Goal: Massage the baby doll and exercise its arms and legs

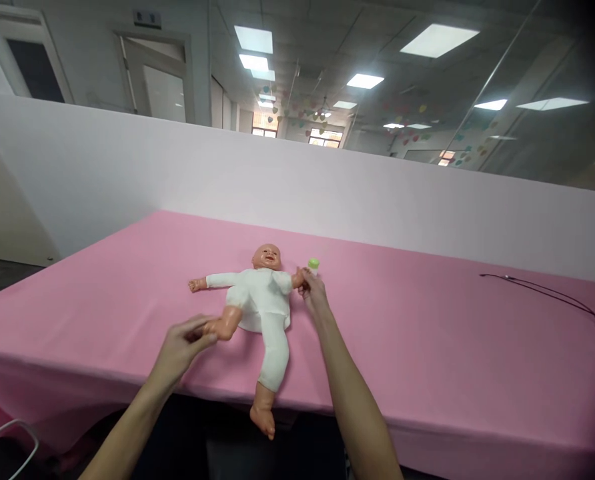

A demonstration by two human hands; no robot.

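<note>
Pink cloth (pixel 102 313) is covering a long counter (pixel 442 400), and a tall white wall (pixel 187 180) is standing behind it. Bright square ceiling lights (pixel 437 40) are shining up above, and little colored paper hearts (pixel 407 113) are hanging far back in the room.

A baby doll with a shiny plastic head (pixel 266 257) and a long white suit (pixel 262 300) is lying on its back in the middle of the counter. Its head is pointing away from the person, and its arms are stretching out wide.

The person's left hand (pixel 180 347) is reaching for the doll's bare plastic foot (pixel 221 327), which is lifted up on a bent leg. Its fingers (pixel 200 330) are touching the foot, but I cannot tell if the grip is clamped on.

The person's right hand (pixel 313 293) is right beside the doll's small plastic hand (pixel 297 278). Its grip is pinching together on a small white bottle with a green cap (pixel 313 267).

A thin black cord (pixel 542 297) is lying on the cloth, well off to the right.
</note>
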